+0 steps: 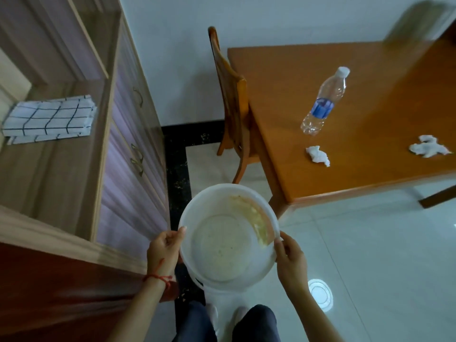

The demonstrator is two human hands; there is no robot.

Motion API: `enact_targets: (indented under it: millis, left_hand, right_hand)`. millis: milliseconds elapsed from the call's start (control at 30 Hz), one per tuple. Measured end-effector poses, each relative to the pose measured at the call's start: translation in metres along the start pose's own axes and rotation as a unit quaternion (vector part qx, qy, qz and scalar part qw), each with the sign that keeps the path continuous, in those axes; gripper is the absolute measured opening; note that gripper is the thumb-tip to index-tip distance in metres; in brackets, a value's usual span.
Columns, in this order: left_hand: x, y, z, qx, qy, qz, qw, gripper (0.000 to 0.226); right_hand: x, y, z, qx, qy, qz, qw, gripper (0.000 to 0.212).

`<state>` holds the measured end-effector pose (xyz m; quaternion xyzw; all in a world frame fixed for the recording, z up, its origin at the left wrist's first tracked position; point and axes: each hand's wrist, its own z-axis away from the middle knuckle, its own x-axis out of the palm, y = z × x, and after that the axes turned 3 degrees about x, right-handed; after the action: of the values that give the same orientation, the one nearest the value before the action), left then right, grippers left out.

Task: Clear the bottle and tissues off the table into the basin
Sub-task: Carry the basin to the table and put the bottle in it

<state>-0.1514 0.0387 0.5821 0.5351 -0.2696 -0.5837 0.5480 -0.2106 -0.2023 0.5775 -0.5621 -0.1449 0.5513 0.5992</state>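
Note:
I hold a white plastic basin [222, 193] in front of me above the floor, with nothing in it. My left hand [164, 253] grips its left rim and my right hand [291, 262] grips its right rim. On the orange wooden table [370, 174] to the right stands a clear plastic bottle [324, 101] with a blue label and white cap. A crumpled white tissue [318, 155] lies just in front of the bottle. A second crumpled tissue [428, 146] lies further right near the table's front edge.
A wooden chair [232, 102] is pushed against the table's left side. A wooden sideboard [74, 169] runs along the left, with a folded checked cloth [49, 118] on its top. White tiled floor lies below the basin, and my legs and feet show at the bottom.

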Motion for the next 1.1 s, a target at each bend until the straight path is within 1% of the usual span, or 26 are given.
enact_targets:
  millis: [100,200,367,500,667,800,867,933,1100]
  left_hand:
    - [0.001,0.007,0.006,0.011,-0.01,-0.011,1.0,0.029]
    - [0.004,0.008,0.009,0.017,-0.017,-0.025,0.999,0.034]
    - [0.013,0.013,0.022,0.02,-0.024,-0.027,0.999,0.029]
    - [0.027,0.016,0.039,0.021,-0.028,-0.025,0.999,0.032]
    - [0.061,0.019,0.074,0.012,-0.013,-0.021,1.0,0.031]
    - [0.098,0.025,0.116,0.004,0.012,-0.021,1.0,0.032]
    - [0.12,0.029,0.137,0.004,0.023,-0.022,0.999,0.028]
    - [0.14,0.032,0.155,-0.001,0.02,-0.006,1.0,0.023]
    - [0.18,0.032,0.18,-0.024,0.015,0.017,0.999,0.022]
  right_hand:
    - [-0.009,-0.008,0.009,0.003,0.014,-0.01,1.0,0.024]
    - [-0.016,-0.009,0.015,0.008,0.026,-0.009,1.0,0.026]
    - [-0.03,-0.003,0.019,0.004,0.035,-0.006,0.999,0.028]
    - [-0.052,0.004,0.02,0.001,0.027,-0.025,0.999,0.028]
    - [-0.094,0.026,0.012,-0.008,0.012,-0.038,0.999,0.03]
    - [-0.142,0.05,0.0,-0.02,-0.015,-0.028,0.999,0.03]
    - [-0.167,0.06,-0.007,-0.034,-0.018,-0.015,0.999,0.028]
    - [-0.19,0.066,-0.014,-0.043,-0.016,0.001,0.999,0.025]
    - [-0.234,0.078,-0.027,-0.04,-0.013,0.002,0.999,0.026]
